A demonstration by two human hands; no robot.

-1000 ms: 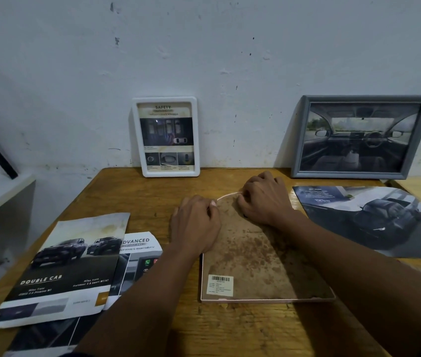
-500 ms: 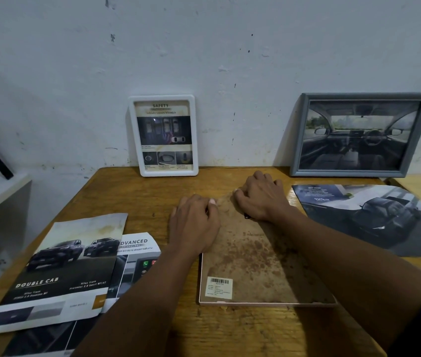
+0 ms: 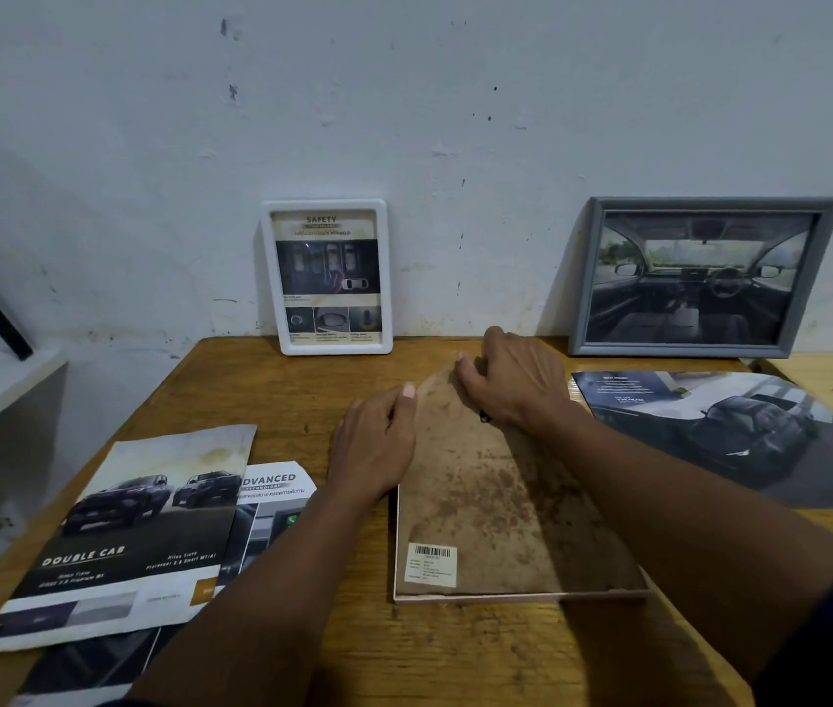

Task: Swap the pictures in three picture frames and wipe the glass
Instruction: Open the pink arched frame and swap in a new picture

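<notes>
Wall (image 3: pixel 404 119): whitewashed and scuffed, closing the scene at 12 o'clock; two frames lean against it.
Table (image 3: pixel 261 390): bare wood; it carries everything below.
Car print (image 3: pixel 730 431): loose glossy sheet lying flat at 3 o'clock.
Brochure (image 3: pixel 133 528): "Double Cab" sheet at 8 o'clock; it overlaps a smaller leaflet (image 3: pixel 271 492) on its right side.
Grey frame (image 3: pixel 705 278): leaning at 2 o'clock; a dashboard picture sits under its glass.
Face-down frame (image 3: pixel 521 598): pale pink rim, lying glass-down at the table's centre and running towards 6 o'clock; judged rigid but fragile, so best kept flat while it is opened.
Backing board (image 3: pixel 496 492): stained brown fibreboard filling that frame; its 12 o'clock end looks bowed upward, so judged thin, light and springy; likely to crease if forced; best taken by the freed far edge and lifted evenly, not dragged from one corner.
White frame (image 3: pixel 327 278): upright at 12 o'clock; a "Safety" sheet sits inside.
Right hand (image 3: pixel 516 385): fingers curled, pinching the board's far edge at 12 o'clock.
Left hand (image 3: pixel 373 446): knuckles up at the board's 10 o'clock corner, thumb tip against the edge; fingers bent under and hidden, so I cannot tell whether they grip.
Barcode sticker (image 3: pixel 430 564): white label at the board's 7 o'clock corner.
</notes>
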